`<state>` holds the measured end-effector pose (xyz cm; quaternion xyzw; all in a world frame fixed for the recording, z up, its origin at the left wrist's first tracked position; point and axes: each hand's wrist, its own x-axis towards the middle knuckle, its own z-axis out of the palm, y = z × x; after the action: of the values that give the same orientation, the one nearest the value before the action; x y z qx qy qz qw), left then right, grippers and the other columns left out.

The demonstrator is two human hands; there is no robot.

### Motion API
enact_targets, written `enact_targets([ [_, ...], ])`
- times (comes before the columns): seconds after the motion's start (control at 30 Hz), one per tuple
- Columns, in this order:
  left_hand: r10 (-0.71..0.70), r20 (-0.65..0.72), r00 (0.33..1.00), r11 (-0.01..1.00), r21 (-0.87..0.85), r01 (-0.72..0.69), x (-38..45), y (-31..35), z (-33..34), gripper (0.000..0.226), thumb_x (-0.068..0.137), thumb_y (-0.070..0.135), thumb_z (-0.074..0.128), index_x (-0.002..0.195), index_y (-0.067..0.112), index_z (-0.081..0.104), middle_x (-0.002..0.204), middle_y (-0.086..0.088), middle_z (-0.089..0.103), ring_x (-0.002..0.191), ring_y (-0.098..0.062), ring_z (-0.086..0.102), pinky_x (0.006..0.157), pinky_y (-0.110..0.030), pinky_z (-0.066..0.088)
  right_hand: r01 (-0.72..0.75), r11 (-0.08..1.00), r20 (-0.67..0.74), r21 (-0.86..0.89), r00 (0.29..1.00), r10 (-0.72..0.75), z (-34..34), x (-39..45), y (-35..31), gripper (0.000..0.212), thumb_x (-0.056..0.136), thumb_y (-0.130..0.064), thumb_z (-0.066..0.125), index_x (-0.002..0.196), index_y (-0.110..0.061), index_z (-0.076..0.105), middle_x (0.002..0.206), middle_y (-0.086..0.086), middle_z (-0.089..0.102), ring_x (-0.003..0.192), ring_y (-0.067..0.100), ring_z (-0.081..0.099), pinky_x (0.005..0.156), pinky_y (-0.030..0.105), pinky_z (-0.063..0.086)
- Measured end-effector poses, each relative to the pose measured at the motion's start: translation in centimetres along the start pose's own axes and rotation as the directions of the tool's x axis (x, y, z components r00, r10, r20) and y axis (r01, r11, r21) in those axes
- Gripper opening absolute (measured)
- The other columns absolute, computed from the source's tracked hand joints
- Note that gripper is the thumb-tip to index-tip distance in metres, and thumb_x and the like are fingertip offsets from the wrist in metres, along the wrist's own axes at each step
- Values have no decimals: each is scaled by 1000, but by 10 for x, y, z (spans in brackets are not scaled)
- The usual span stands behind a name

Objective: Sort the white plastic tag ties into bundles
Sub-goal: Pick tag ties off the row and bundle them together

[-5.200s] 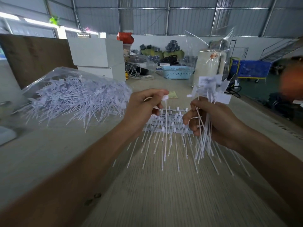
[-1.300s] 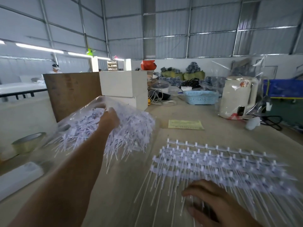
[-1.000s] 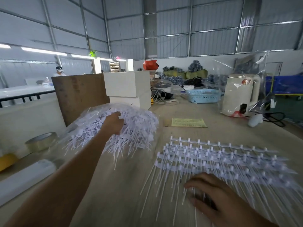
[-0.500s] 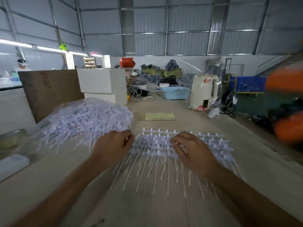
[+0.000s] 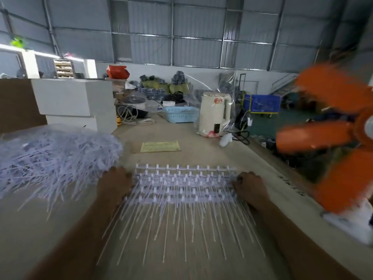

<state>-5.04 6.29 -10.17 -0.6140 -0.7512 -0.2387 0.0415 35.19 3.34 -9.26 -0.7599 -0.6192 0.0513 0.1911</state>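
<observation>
A stack of white plastic tag ties (image 5: 181, 188), still joined in rows with their tails pointing toward me, lies flat on the table (image 5: 201, 156). My left hand (image 5: 114, 183) is at the stack's left edge and my right hand (image 5: 249, 186) is at its right edge. Both are knuckles up, with fingers curled onto the outer ties. A clear bag heaped with loose tag ties (image 5: 54, 158) sits just left of my left hand.
Behind the stack lies a yellow paper slip (image 5: 160, 146). Farther back stand a cream kettle (image 5: 214, 114), a blue basket (image 5: 179, 114), white boxes (image 5: 74, 102) and a brown board (image 5: 18, 104). A blurred orange fan (image 5: 333, 138) turns at the table's right edge.
My left hand left the bag of loose ties and came to the stack's left edge. My right hand moved from the stack's middle out to its right edge.
</observation>
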Motion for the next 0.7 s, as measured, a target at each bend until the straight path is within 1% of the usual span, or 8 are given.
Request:
enact_targets([
  [0.1,16,86,996,997,-76,-10,2,2,0,40,99,48,46,98,13,64,88,-9,68,82,-29,66,73,-35,51,-28,991,-28,128,999,32,-3,-2,1,22,98,-39,57,95,-17,62,100,8,66,91,27,62,84,38,53],
  [0.23,-38,118,992,984,-167,58,-4,7,-5,17,86,33,65,92,18,60,88,-7,69,81,-28,66,69,-33,50,-32,989,-60,145,997,41,-2,-6,1,10,98,-31,59,93,-22,58,96,3,64,85,23,60,81,37,53],
  [0.3,-41,147,988,981,-182,68,-4,9,-6,17,83,29,66,91,17,57,89,-8,67,83,-28,65,69,-33,48,-38,970,-79,241,995,59,-2,-6,4,6,96,-24,60,100,-19,61,96,3,62,87,24,61,81,37,53],
  [0.4,-36,170,985,972,-224,75,-3,11,-7,15,85,26,64,92,16,58,89,-8,65,83,-29,64,70,-34,48,-3,912,-126,410,990,60,-2,-7,9,15,92,-14,64,108,-12,63,100,6,63,88,23,59,82,36,50],
  [0.5,-22,210,978,967,-245,74,1,12,-7,16,83,25,66,90,11,63,94,-10,65,88,-31,66,75,-35,50,47,848,-156,528,987,42,-4,-9,11,16,90,-6,67,105,-10,65,93,3,63,89,28,63,77,37,52],
  [0.57,-31,242,970,953,-286,102,3,13,-7,18,85,27,65,81,10,63,85,-10,67,81,-27,67,71,-32,49,68,778,-176,625,983,56,-6,-10,13,13,91,-3,67,101,-12,67,90,4,66,83,29,65,69,33,52],
  [0.63,-41,265,963,945,-304,124,3,15,-7,26,87,31,64,73,8,66,71,-6,69,68,-22,69,66,-31,52,81,704,-196,706,977,84,-7,-11,14,12,93,-5,67,98,-16,69,88,4,68,70,23,63,57,27,50],
  [0.7,-36,261,965,957,-268,108,2,16,-7,23,86,28,66,70,11,71,65,-4,70,63,-19,69,67,-33,56,100,692,-215,715,973,82,-8,-11,13,12,95,-7,65,98,-17,69,85,2,68,63,19,60,52,25,48],
])
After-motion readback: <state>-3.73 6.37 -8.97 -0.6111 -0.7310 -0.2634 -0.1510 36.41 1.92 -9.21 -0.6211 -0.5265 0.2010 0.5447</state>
